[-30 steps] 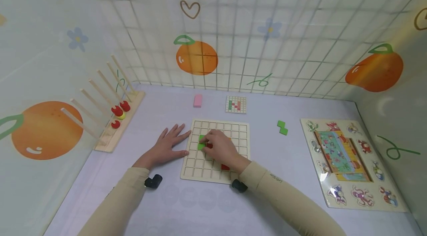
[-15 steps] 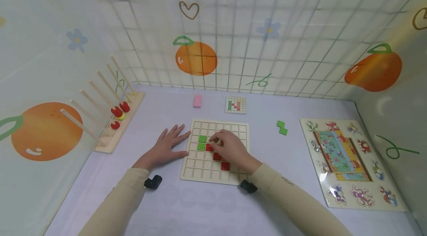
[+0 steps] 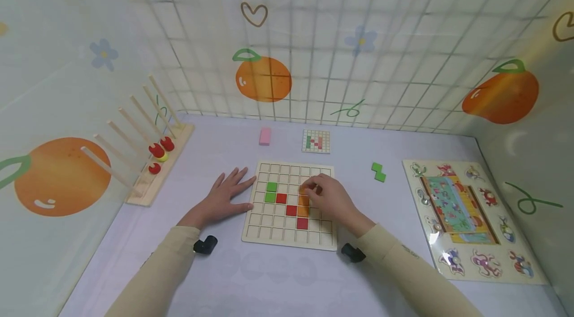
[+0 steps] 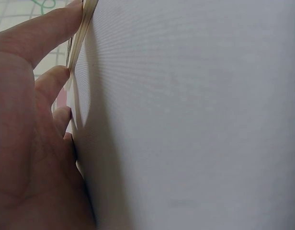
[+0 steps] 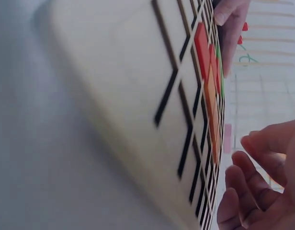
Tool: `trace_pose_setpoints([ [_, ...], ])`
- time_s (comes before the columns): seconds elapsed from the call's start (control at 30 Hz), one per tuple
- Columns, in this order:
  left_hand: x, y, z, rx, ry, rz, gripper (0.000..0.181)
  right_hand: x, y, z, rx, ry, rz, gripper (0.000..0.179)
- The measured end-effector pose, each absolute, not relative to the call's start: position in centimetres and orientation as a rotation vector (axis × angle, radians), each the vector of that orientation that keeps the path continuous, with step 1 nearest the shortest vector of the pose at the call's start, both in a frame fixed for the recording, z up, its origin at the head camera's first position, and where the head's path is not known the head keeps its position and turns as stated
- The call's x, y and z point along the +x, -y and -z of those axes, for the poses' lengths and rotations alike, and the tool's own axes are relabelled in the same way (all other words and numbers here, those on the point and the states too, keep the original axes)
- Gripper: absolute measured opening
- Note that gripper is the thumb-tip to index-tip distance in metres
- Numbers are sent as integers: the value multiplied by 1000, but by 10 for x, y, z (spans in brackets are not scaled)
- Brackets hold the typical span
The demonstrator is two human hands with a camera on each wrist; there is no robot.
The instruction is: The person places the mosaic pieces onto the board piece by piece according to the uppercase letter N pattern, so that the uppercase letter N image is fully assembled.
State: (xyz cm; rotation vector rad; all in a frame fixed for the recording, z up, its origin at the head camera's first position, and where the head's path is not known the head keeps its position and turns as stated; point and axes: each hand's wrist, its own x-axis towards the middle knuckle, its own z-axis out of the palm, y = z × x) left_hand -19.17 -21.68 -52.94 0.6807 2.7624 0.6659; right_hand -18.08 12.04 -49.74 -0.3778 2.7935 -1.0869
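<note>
My left hand (image 3: 224, 197) lies flat with fingers spread on the left of a wooden grid board (image 3: 264, 232); its thumb and index fingertip meet the board's edge. In the left wrist view, the fingers (image 4: 54, 31) reach that edge. Above the right part of the board is my right hand (image 3: 332, 197), loosely bent and holding nothing. Its fingertips overlap the top of an orange piece (image 3: 303, 206) in the head view; in the right wrist view they are apart from the orange piece (image 5: 210, 103). Green squares (image 3: 270, 192) and a diagonal of red squares (image 3: 291, 211) occupy other cells.
A green zigzag piece (image 3: 378, 172) lies right of the board. Behind it are a pattern card (image 3: 316, 141) and a pink block (image 3: 265, 136). A peg stand (image 3: 172, 157) with red and yellow beads stands left; a picture puzzle board (image 3: 441, 257) lies far right.
My right hand has moved right, from the green squares across the red ones to the orange piece, uncovering the squares beneath. My left hand stays in place.
</note>
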Motion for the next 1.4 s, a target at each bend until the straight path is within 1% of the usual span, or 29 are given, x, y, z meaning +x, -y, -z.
trace_pose_setpoints([
  [0.33, -191, 217, 529, 676, -2771, -656, 83, -177, -151, 494, -302, -2806, 1106, 17],
  [0.6, -191, 217, 529, 675, -2777, -641, 83, -178, -182, 497, -178, -2830, 1075, 20],
  [1.17, -192, 216, 530, 671, -2774, -634, 83, -187, -254, 504, -15, -2986, 1035, 27],
  [1.4, -191, 216, 529, 670, -2776, -625, 83, -194, -273, 511, 113, -2988, 1042, 32],
])
